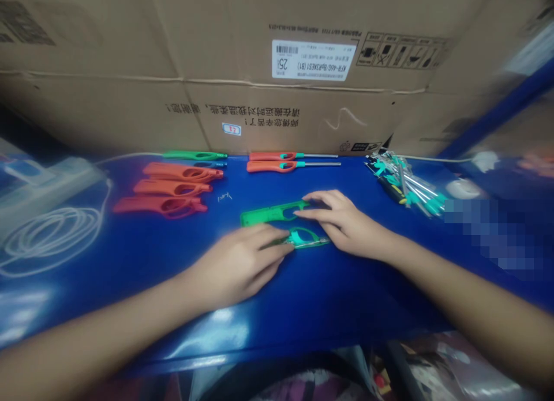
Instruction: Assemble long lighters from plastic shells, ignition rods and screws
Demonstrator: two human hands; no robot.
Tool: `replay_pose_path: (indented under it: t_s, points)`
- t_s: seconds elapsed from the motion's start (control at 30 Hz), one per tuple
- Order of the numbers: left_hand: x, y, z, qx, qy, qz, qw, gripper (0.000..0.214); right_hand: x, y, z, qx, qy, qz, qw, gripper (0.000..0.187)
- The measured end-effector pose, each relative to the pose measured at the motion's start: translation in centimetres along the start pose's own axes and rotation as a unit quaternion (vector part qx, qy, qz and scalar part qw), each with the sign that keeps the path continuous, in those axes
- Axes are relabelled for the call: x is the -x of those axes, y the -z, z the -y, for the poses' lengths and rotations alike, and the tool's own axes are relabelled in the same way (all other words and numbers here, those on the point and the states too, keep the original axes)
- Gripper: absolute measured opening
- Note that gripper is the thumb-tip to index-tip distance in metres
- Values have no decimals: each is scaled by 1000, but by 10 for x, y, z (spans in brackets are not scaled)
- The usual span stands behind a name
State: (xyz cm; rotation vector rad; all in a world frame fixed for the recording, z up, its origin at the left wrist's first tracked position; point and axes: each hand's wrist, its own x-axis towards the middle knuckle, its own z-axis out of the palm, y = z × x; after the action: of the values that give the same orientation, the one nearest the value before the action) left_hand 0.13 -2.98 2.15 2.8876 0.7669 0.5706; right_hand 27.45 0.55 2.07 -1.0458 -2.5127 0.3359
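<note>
Two green lighter shell halves lie side by side in front of me. The nearer shell half holds a turquoise trigger and a thin metal piece along its lower edge. My left hand is closed over its left part, and the fingers hide that end. Behind it lies the other green shell half, its hollow inside facing up. My right hand pinches its right end between thumb and fingers. Its thumb side also comes close to the tip of the nearer half.
Several orange and red lighter shells lie left, with a green one behind. Two orange lighters with metal tubes lie at the back. On the right are metal tubes with turquoise parts and a black-yellow tool. A cardboard box stands behind; a white cable is coiled left.
</note>
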Motion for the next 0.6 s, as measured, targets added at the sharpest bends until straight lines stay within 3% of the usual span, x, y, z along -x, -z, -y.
replay_pose_path:
  t_s: [0.1, 0.3, 0.43, 0.6]
  points:
    - [1, 1, 0, -14, -11, -7, 1000, 31, 0, -1, -5, -3, -14, 23, 1000, 36]
    - [0, 1, -1, -27, -20, 13, 999, 34, -3, 0, -10, -33, -39, -10, 999, 6]
    - [-1, 0, -2, -25, -5, 27, 999, 36, -4, 1, -12, -39, -31, -14, 999, 5]
    - [-1, -1, -3, -24, -2, 33, 999, 37, -4, 3, -5, -72, -62, -104, 990, 4]
